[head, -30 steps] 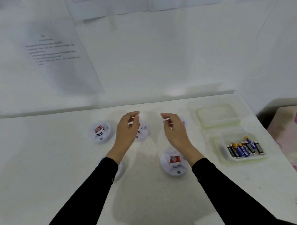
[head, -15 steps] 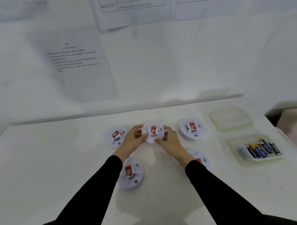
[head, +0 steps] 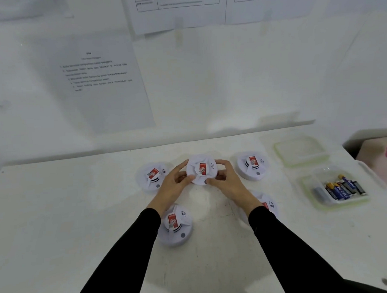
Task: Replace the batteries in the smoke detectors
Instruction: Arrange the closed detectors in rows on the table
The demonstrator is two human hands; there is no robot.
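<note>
Now both hands grip one smoke detector (head: 201, 171) by its rim: the left hand (head: 173, 187) curls its fingers (head: 180, 168) round the left edge, and the right hand (head: 230, 185) curls round the right edge. Four other detectors (head: 153, 176) crowd close around it. Bare surface (head: 70, 216) lies well left of it, batteries (head: 341, 189) well right.

I see my left hand (head: 172, 186) and right hand (head: 229, 184) gripping the middle smoke detector (head: 201, 172) from either side; four other detectors lie around them, and the battery tray (head: 336, 190) sits well right of my right hand.
</note>
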